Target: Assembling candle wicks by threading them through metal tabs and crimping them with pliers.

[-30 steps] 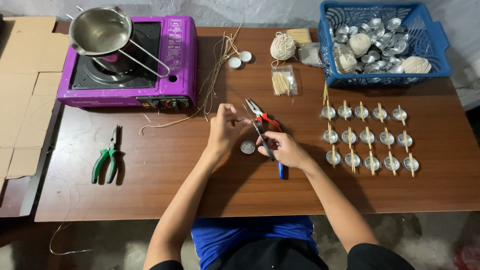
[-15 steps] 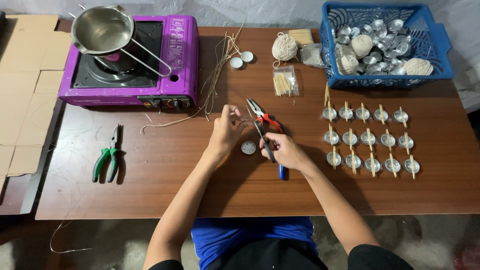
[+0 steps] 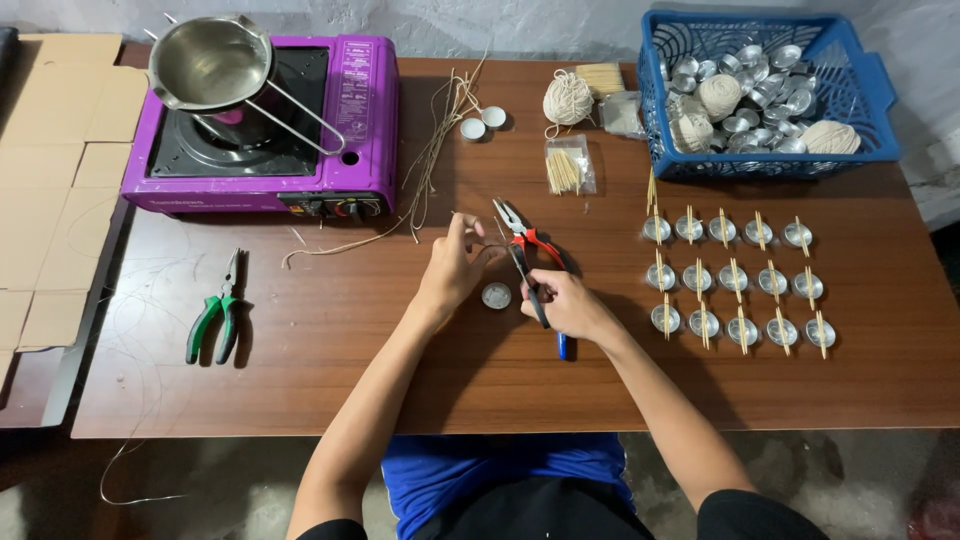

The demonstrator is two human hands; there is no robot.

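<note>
Little had moved since the earlier frames: both hands stayed at the middle of the tabletop [image 3: 300, 380], the pliers' nose only slightly shifted.

Bare wood lay open toward the near edge and out to the left as far as the green-handled pliers [image 3: 215, 320]. To the right, rows of small metal cups [image 3: 735, 280] crossed by sticks took up the space, well apart from the hands. A purple stove [image 3: 360, 120] with a steel pot [image 3: 205, 65] stood at the far left edge, a blue basket [image 3: 870, 90] at the far right corner.

The left hand [image 3: 455, 270] was pinched shut on a thin wick strand [image 3: 495, 235], too fine to trace fully. The right hand [image 3: 570, 305] was closed around the handles of the red-handled pliers [image 3: 525, 250]. Their long axis ran diagonally, nose pointing away and leftward, just beyond the left fingertips. A single metal cup [image 3: 496, 295] sat between the two hands, just beside both.
</note>
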